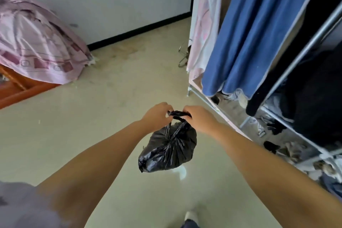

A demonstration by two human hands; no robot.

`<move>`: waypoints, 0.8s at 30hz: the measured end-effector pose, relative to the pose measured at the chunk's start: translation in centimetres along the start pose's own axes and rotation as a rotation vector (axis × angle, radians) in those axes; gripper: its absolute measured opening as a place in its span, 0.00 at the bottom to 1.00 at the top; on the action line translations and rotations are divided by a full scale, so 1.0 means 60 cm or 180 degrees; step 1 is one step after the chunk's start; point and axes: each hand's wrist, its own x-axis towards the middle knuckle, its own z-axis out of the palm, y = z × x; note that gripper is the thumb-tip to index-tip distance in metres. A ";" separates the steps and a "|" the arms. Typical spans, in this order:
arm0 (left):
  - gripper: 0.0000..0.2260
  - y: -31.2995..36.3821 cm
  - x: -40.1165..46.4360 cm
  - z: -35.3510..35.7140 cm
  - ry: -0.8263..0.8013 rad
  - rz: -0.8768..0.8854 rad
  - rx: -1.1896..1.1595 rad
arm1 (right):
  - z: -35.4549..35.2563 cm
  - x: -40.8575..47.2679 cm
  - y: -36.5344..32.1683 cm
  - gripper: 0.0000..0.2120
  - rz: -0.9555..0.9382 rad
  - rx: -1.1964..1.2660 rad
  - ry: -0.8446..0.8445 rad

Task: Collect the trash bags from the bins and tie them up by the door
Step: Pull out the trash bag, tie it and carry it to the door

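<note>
Grey cloth (20,203), nearest the camera, is seen at the lower left corner, beside the left forearm. Far to the left of the fingers, pink bedding (37,46) is draped over an orange wooden frame (20,89), against a white wall (103,2) with a dark skirting.

Both arms are stretched forward over a pale floor (92,116). The left hand (157,115) is curled, and a twisted black strand of the bag's neck is pinched at its fingertips. The bag (168,151), black and bulging, is hung just below and between the two sets of fingers, clear of the floor, its neck gathered into two strands that run up to the hands. A short length of black plastic is stretched between the hands. The right hand (199,120) is likewise curled, and the other end of that plastic is gripped in its fingers.

A shoe tip (191,215) is seen well below the bag. To the right of the fingers, a metal rack (307,46) is hung with a pink cloth (201,29), a blue cloth (255,29) and dark clothes (318,98), and small items are scattered beneath it.
</note>
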 end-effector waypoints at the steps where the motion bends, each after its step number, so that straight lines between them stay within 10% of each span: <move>1: 0.09 -0.030 0.013 -0.014 0.0033 -0.0075 -0.0019 | 0.002 0.037 -0.013 0.08 -0.0073 -0.0021 -0.0065; 24: 0.08 -0.510 0.709 -0.354 0.0288 -0.0607 0.0271 | -0.137 1.004 -0.011 0.09 -0.0714 -0.0275 -0.0307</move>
